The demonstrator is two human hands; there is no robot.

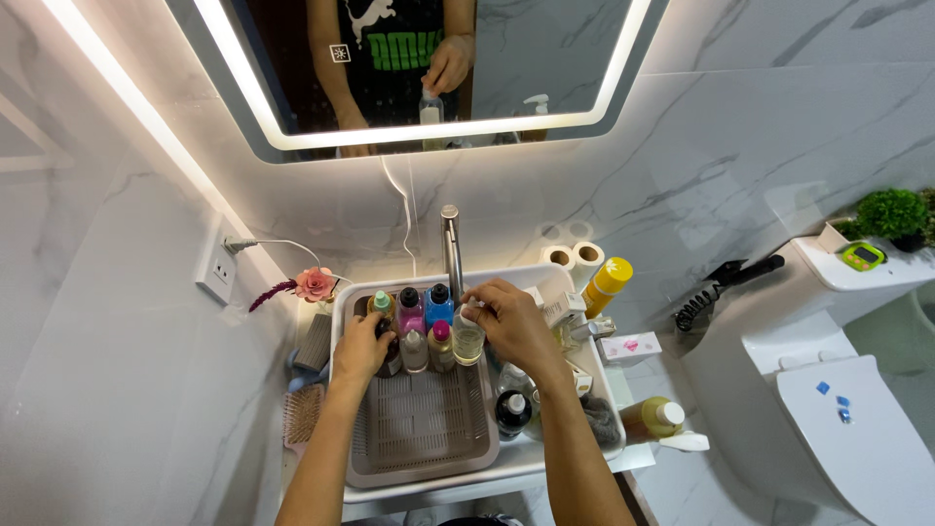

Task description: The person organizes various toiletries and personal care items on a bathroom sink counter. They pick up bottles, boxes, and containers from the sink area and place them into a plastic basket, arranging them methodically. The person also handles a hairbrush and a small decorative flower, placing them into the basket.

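Presently listed: small clear bottle [468,337], upright at the rear of the grey basket [421,429] in the sink. Right hand [511,326] clamped on its cap; left hand [362,349] closed around a dark bottle [392,356]. Judged light, rigid, slippery; best held at the body.
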